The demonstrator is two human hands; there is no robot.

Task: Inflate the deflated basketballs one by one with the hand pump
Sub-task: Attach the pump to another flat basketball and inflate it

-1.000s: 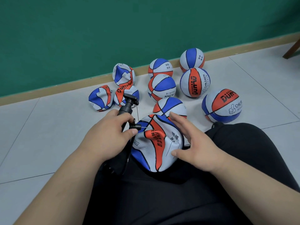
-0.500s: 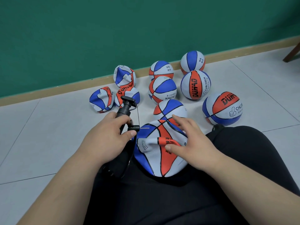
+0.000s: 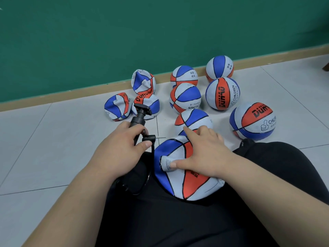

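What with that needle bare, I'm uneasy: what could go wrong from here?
1. The needle of the pump gripped by the left hand points bare toward the crumpled ball, and no valve shows. It might jab the ball's skin or the right hand pressing on a fold.
2. The ball lies limp on the lap, so a needle pushed in at a slant could bend.
3. The hose loops beside the left wrist and may kink.
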